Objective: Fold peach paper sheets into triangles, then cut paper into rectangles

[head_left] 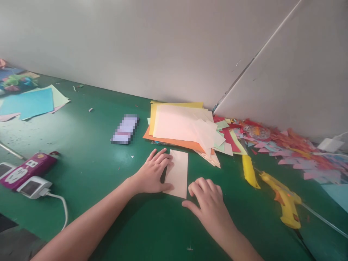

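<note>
A pale pink rectangle of paper [178, 174] lies flat on the green table in front of me, its long side running away from me. My left hand [156, 172] rests on its left edge, fingers spread and thumb on the near left corner. Just off the paper's right edge is my right hand [208, 197], its fingers curled and the thumb held apart from them, with nothing seen between. Behind the paper lies a stack of coloured sheets [174, 123], pale pink on top, with yellow and orange ones below.
A yellow utility knife [249, 172] and a yellow hot glue gun [284, 199] lie at the right, before a heap of paper scraps [293, 152]. A phone [125, 129] lies left of the stack. At the left are a purple power strip [32, 168] and blue paper [32, 103].
</note>
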Demonstrator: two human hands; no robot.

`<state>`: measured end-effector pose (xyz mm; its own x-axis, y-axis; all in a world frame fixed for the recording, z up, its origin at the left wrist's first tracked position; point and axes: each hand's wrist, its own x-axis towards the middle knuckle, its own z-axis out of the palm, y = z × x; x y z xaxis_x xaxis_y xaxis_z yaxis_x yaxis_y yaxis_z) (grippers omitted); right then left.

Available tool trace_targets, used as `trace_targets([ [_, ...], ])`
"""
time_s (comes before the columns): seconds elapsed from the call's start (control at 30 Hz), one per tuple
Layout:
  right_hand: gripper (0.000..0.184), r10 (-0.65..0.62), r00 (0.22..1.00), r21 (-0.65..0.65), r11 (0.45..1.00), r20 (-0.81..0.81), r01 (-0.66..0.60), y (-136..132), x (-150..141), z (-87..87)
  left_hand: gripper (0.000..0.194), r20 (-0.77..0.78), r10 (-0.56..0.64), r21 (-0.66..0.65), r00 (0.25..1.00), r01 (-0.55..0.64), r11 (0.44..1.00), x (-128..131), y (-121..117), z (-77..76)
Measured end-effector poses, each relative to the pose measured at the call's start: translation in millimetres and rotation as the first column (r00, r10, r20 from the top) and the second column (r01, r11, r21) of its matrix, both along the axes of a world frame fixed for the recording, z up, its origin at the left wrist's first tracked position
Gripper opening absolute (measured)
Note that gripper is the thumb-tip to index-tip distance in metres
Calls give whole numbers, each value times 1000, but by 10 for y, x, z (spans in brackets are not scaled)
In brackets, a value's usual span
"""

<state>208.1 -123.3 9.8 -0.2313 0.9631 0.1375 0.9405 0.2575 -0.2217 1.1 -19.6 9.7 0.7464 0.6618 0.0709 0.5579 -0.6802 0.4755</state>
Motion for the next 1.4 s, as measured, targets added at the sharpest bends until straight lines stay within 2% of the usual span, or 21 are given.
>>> trace_targets([
  [0.07, 28, 29, 995, -49, 998, -95, -34, 81, 70, -16, 58, -4, 3, 3, 1000, -3, 1000, 0, -1, 0],
  [0.13, 21, -35, 988, -23, 999, -151, 31, 196, 129, -39, 59, -10, 3, 6, 1000, -3, 1000, 0, -2, -1],
  [0.33, 18, -41, 997, 87, 995, -70, 47, 589, 136, -111, 61, -15, 7, 5, 1000, -6, 1000, 1, -1, 7],
  [0.43, 14, -163, 987, 242, 957, 1, 158, 774, 161, -129, 59, -14, 0, 8, 1000, 0, 1000, -3, -1, 2],
  [0.5, 11, -170, 985, 266, 951, 15, 160, 833, 183, -132, 58, -1, 5, 22, 1000, -5, 1000, -8, -3, -11],
  [0.57, 14, -128, 991, 230, 964, -26, 130, 822, 176, -133, 58, 12, 14, 37, 1000, -15, 999, -14, -7, -28],
  [0.7, 36, -38, 979, 146, 987, -202, 69, 681, 52, -142, 68, 22, 6, 38, 1000, -7, 999, -25, -11, -49],
  [0.8, 49, -2, 924, 60, 998, -382, 27, 598, -55, -155, 76, 45, 2, 22, 999, -3, 1000, -37, -6, -59],
  [0.9, 50, 5, 872, -2, 1000, -489, -7, 568, -95, -145, 81, 38, 9, 18, 999, -9, 1000, -49, 2, -78],
  [1.03, 51, 152, 903, -69, 978, -402, -196, 562, -60, -75, 80, 37, 2, 42, 999, -3, 999, -49, 5, -121],
  [1.13, 57, 258, 900, -112, 943, -351, -314, 558, -27, -33, 66, 94, 56, 66, 994, -62, 996, -29, 11, -142],
  [1.27, 64, 252, 896, -120, 942, -366, -315, 542, -3, -30, 55, 171, 117, 40, 978, -126, 991, 4, 32, -135],
  [1.4, 72, 227, 867, -132, 940, -443, -313, 521, 6, -36, 41, 254, 280, -78, 926, -269, 960, 22, 63, -135],
])
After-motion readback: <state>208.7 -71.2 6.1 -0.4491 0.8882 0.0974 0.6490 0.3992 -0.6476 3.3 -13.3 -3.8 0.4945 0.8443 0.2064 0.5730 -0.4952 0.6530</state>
